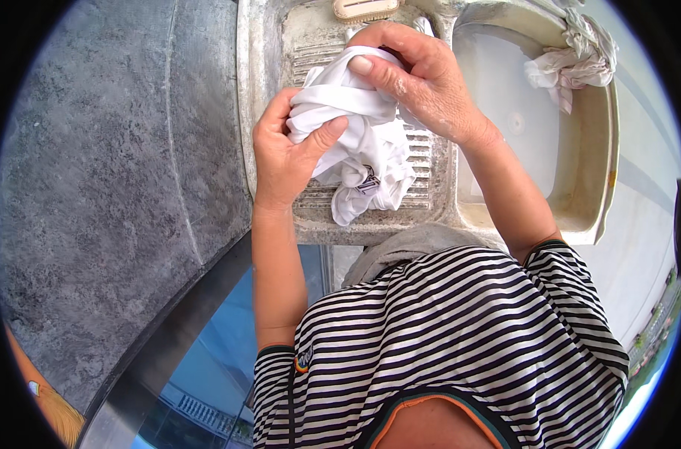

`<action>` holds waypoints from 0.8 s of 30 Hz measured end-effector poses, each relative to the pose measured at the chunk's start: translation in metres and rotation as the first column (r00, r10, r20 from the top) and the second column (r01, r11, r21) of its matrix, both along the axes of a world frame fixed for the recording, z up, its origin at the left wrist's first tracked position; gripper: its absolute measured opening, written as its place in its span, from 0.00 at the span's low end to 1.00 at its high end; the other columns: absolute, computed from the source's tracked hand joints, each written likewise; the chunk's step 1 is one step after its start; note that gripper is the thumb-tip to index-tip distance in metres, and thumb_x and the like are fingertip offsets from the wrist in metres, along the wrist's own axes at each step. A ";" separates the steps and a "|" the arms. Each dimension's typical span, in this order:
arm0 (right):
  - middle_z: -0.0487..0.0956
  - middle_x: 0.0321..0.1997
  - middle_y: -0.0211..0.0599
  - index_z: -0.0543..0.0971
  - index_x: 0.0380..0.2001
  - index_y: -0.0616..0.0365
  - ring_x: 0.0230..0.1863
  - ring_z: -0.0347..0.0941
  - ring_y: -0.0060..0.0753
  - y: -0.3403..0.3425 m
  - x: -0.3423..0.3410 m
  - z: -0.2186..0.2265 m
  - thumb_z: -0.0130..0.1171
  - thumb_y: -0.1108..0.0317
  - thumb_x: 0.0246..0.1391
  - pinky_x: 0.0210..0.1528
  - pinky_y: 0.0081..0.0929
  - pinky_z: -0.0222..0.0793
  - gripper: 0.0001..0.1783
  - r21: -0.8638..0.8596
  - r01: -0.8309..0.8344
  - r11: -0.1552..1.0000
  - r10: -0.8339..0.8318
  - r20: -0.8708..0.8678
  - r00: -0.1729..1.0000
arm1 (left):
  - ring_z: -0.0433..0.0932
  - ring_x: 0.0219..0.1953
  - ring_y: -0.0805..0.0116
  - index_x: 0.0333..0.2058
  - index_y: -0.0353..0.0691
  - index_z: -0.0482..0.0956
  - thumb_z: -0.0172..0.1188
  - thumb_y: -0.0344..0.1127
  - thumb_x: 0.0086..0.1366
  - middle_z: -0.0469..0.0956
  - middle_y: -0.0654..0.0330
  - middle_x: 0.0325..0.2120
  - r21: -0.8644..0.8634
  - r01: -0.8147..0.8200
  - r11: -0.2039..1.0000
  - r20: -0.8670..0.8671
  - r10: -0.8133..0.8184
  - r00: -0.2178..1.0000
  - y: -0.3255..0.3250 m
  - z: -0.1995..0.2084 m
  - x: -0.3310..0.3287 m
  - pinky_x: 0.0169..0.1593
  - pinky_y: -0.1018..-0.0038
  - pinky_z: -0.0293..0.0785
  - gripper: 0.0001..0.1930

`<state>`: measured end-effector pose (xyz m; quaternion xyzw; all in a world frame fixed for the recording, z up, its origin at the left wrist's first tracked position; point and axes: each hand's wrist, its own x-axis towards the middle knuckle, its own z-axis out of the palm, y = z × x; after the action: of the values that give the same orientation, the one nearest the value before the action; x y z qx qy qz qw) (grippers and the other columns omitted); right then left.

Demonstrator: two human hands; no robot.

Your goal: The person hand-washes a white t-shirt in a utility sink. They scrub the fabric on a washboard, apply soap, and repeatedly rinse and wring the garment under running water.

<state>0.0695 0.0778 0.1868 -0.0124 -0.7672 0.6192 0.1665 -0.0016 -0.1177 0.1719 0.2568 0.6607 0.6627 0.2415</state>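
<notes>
1. Holding white cloth (344, 101), two bare hands work above the ridged washboard (422, 196) of a worn stone sink (244, 97); lower folds of the cloth, with a dark mark, lie on the ridges.
2. Left hand (284, 161): grip closed on the bunch from the left, thumb laid across the folds.
3. Right hand (430, 90): grip closed on the upper part, thumb and fingers pinching; pale smears on the skin.
4. Edges: sink's raised left rim just beside the left hand; front lip below the cloth, near the person's body. A divider (446, 191) runs right of the washboard, the right forearm crossing above it.
5. Room: widest to the left, where a mottled grey table (116, 150) stretches away from the rim. Right of the divider, a deep basin (606, 165) holds cloudy water (497, 67).
6. In the way: a brush (366, 9) at the top edge, beyond the hands; crumpled pale fabric (583, 49) over the basin's far right corner; grey fabric (404, 243) at the front lip, against the striped shirt (445, 322).
</notes>
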 end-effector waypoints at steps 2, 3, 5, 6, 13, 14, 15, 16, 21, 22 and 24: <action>0.78 0.39 0.31 0.79 0.42 0.59 0.40 0.72 0.23 0.006 -0.002 -0.001 0.64 0.62 0.57 0.42 0.20 0.73 0.14 0.117 0.001 0.993 -0.003 0.018 1.000 | 0.75 0.38 0.79 0.41 0.33 0.75 0.72 0.38 0.58 0.79 0.63 0.34 0.114 -0.033 0.993 0.045 0.028 0.999 -0.004 0.025 0.000 0.42 0.81 0.71 0.19; 0.77 0.41 0.31 0.79 0.43 0.59 0.42 0.72 0.23 0.010 -0.005 -0.009 0.65 0.62 0.56 0.42 0.20 0.74 0.16 0.181 -0.020 0.983 0.017 0.018 1.000 | 0.75 0.39 0.78 0.42 0.33 0.75 0.72 0.39 0.58 0.79 0.62 0.35 0.126 -0.057 0.990 0.080 0.047 0.996 -0.004 0.028 -0.001 0.43 0.81 0.71 0.20; 0.76 0.47 0.34 0.78 0.47 0.56 0.51 0.72 0.31 0.020 -0.016 -0.037 0.70 0.56 0.49 0.50 0.28 0.75 0.24 0.293 -0.036 0.955 0.021 0.052 0.998 | 0.76 0.40 0.76 0.44 0.33 0.75 0.70 0.39 0.60 0.79 0.60 0.36 0.141 -0.144 0.980 0.165 0.120 0.979 -0.004 0.032 0.000 0.46 0.79 0.71 0.21; 0.76 0.48 0.34 0.78 0.48 0.55 0.53 0.71 0.33 0.021 -0.010 -0.051 0.71 0.55 0.48 0.53 0.30 0.73 0.26 0.293 -0.044 0.955 0.031 0.046 0.998 | 0.76 0.41 0.75 0.45 0.32 0.74 0.69 0.40 0.61 0.79 0.59 0.37 0.146 -0.203 0.968 0.219 0.169 0.961 -0.003 0.030 0.003 0.47 0.77 0.72 0.20; 0.81 0.39 0.36 0.80 0.44 0.59 0.42 0.78 0.32 -0.001 0.016 -0.102 0.60 0.64 0.58 0.47 0.30 0.73 0.13 0.068 0.023 0.997 -0.041 0.268 0.963 | 0.78 0.49 0.60 0.50 0.30 0.73 0.58 0.43 0.68 0.79 0.52 0.46 0.126 -0.391 0.912 0.567 0.257 0.782 -0.026 -0.001 0.000 0.55 0.63 0.73 0.21; 0.82 0.36 0.33 0.80 0.43 0.61 0.38 0.78 0.26 0.004 0.014 -0.096 0.57 0.66 0.60 0.44 0.26 0.74 0.11 -0.123 0.141 0.982 -0.091 0.345 0.934 | 0.78 0.51 0.59 0.51 0.30 0.74 0.57 0.44 0.69 0.79 0.52 0.47 0.093 -0.382 0.919 0.591 0.258 0.765 -0.031 -0.005 0.000 0.57 0.62 0.72 0.22; 0.81 0.35 0.30 0.79 0.44 0.62 0.37 0.76 0.21 0.013 0.010 -0.087 0.57 0.66 0.62 0.42 0.22 0.73 0.12 -0.375 0.200 0.905 -0.076 0.319 0.945 | 0.77 0.52 0.58 0.52 0.28 0.72 0.57 0.44 0.69 0.78 0.51 0.48 0.004 -0.342 0.940 0.558 0.281 0.781 -0.036 -0.009 -0.001 0.58 0.62 0.71 0.23; 0.81 0.34 0.27 0.79 0.44 0.64 0.35 0.74 0.16 0.020 0.006 -0.076 0.57 0.65 0.63 0.39 0.18 0.72 0.13 -0.602 0.233 0.764 -0.064 0.289 0.955 | 0.79 0.48 0.63 0.55 0.31 0.70 0.59 0.42 0.69 0.78 0.52 0.47 -0.099 -0.314 0.944 0.518 0.318 0.794 -0.043 -0.020 -0.002 0.54 0.67 0.73 0.24; 0.80 0.42 0.34 0.78 0.46 0.58 0.44 0.77 0.31 0.042 -0.023 -0.108 0.62 0.66 0.57 0.45 0.27 0.74 0.14 0.390 0.180 0.903 -0.327 0.353 0.877 | 0.75 0.46 0.63 0.55 0.40 0.71 0.64 0.36 0.62 0.74 0.53 0.45 -0.682 -0.348 0.643 -0.435 0.026 0.900 -0.048 -0.079 0.006 0.50 0.68 0.71 0.23; 0.79 0.46 0.37 0.78 0.46 0.56 0.48 0.77 0.38 0.036 -0.021 -0.110 0.63 0.68 0.55 0.47 0.30 0.74 0.15 0.738 0.202 0.644 -0.439 0.140 0.888 | 0.73 0.49 0.59 0.54 0.41 0.73 0.66 0.35 0.59 0.73 0.53 0.46 -0.635 -0.475 0.610 -0.651 -0.091 0.754 -0.038 -0.078 0.016 0.53 0.65 0.70 0.24; 0.76 0.50 0.38 0.80 0.45 0.49 0.54 0.72 0.44 0.038 -0.010 -0.108 0.61 0.77 0.47 0.52 0.34 0.73 0.20 0.693 0.176 0.699 -0.303 0.063 0.951 | 0.70 0.52 0.54 0.51 0.42 0.75 0.69 0.35 0.54 0.71 0.54 0.47 -0.559 -0.388 0.733 -0.706 -0.176 0.686 -0.018 -0.070 0.022 0.55 0.62 0.68 0.24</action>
<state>0.0595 0.1161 0.0788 -0.1040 -0.9431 0.2648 0.1720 0.0206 -0.1356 0.1016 0.3480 0.9072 0.2362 -0.0037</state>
